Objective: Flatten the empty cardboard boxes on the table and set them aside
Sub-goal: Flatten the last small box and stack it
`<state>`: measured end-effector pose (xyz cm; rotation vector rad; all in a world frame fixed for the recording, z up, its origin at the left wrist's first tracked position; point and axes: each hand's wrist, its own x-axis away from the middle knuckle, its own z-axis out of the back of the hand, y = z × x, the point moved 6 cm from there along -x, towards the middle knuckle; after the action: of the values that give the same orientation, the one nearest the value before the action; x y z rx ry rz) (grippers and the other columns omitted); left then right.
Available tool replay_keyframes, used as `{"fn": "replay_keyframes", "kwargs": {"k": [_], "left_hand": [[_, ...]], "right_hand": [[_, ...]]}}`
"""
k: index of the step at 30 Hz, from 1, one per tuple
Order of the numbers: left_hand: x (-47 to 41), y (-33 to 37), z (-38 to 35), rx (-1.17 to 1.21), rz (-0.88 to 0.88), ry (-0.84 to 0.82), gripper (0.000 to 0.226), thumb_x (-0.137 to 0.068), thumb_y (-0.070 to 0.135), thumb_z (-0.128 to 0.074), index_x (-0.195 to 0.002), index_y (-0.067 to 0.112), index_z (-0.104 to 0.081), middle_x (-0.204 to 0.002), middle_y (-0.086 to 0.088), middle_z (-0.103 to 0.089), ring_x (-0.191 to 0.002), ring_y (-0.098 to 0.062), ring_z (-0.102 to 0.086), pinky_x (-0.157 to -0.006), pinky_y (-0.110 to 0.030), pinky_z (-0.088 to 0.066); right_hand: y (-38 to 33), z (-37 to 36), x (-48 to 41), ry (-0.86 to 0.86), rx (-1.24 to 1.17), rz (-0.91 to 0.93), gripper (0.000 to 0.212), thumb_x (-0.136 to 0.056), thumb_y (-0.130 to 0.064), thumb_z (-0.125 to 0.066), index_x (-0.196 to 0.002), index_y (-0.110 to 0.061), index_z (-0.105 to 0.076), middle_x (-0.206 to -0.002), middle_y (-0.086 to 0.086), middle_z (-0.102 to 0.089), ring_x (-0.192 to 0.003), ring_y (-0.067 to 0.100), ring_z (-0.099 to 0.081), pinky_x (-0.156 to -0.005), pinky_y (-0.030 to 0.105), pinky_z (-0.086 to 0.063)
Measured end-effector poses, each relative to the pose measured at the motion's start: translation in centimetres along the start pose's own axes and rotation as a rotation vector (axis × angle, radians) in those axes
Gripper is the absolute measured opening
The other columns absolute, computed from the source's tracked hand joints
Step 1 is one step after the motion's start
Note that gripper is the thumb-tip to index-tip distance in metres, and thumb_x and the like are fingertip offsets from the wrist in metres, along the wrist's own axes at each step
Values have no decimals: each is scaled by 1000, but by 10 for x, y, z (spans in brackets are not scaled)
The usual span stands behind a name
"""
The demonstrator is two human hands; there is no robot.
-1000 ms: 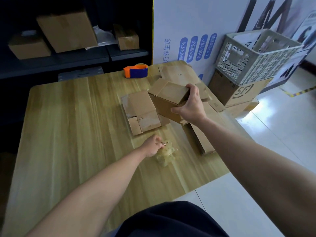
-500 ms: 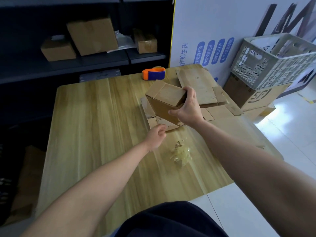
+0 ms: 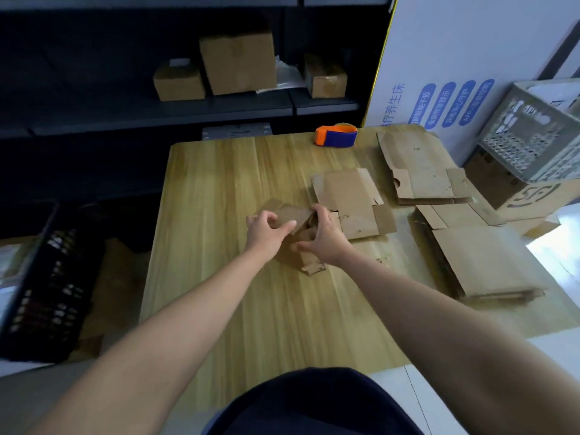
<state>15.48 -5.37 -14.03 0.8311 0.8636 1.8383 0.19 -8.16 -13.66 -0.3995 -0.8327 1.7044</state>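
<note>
A small brown cardboard box [image 3: 295, 216] sits near the middle of the wooden table [image 3: 219, 189], its flaps partly open. My left hand [image 3: 266, 230] grips its left side with curled fingers. My right hand [image 3: 326, 240] grips its right side, thumb low at the front. Part of the box is hidden behind both hands. A flattened box [image 3: 351, 199] lies just behind it. Two more flattened boxes lie to the right, one at the far side [image 3: 417, 171] and one nearer [image 3: 483, 259].
An orange and blue tape dispenser [image 3: 336, 136] stands at the table's far edge. A grey plastic crate [image 3: 533, 136] rests on a printed carton [image 3: 514, 189] to the right. A black crate [image 3: 40, 277] sits on the floor left. Closed boxes [image 3: 238, 61] fill the dark shelf behind.
My right hand brought the box down toward the table's middle and my left hand moved up from the crumpled tape to grip it. The view shifted left.
</note>
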Motion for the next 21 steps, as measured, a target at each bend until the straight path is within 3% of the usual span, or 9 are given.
{"fn": "replay_keyframes", "kwargs": {"k": [3,5,9,13,16,21], "left_hand": [[-1,-15,11,-45,9,-14,44,-77,33,-75,-110,12,-54,-124,-4,-37,-97,-17,-53,-84,-20,-36],[-2,-20,16,-76,28,-46,49,-77,36,-74,-114,12,-53,-126,-3,-34,-98,-15,-50,-83,-21,-35],[1,-21,12,-152,5,-106,65,-74,37,-77,-124,12,-44,-130,-2,-26,-96,-12,-45,-82,-22,-36],[5,-22,8,-187,-56,-154,83,-67,33,-83,-131,13,-35,-133,-2,-20,-111,-17,-44,-89,-25,-36],[6,-26,7,-226,-59,-226,97,-64,30,-86,-138,14,-26,-138,-1,-13,-119,-18,-40,-98,-29,-36],[2,-25,7,-260,-25,-368,98,-73,3,-76,-148,17,-14,-148,5,0,-133,-22,-31,-99,-26,-36]], "right_hand": [[7,-15,4,-161,-236,-95,87,-75,-36,-78,-144,-16,-30,-132,0,-47,-118,16,-48,-95,28,-40],[11,-17,4,-187,-323,-157,71,-82,-35,-71,-141,-13,-39,-133,6,-52,-114,17,-53,-101,35,-43],[14,-16,3,-135,-247,-241,57,-86,-26,-68,-136,-10,-47,-126,10,-56,-111,25,-57,-99,42,-46],[10,-30,7,-226,-175,-255,56,-77,-17,-75,-128,-7,-53,-112,8,-62,-100,24,-60,-92,36,-49],[7,-31,9,-227,-115,-250,50,-77,-6,-68,-125,-5,-54,-108,10,-62,-98,26,-59,-87,36,-49],[3,-29,8,-273,-71,-259,48,-79,3,-56,-126,-7,-57,-112,10,-62,-103,27,-57,-87,37,-51]]}}
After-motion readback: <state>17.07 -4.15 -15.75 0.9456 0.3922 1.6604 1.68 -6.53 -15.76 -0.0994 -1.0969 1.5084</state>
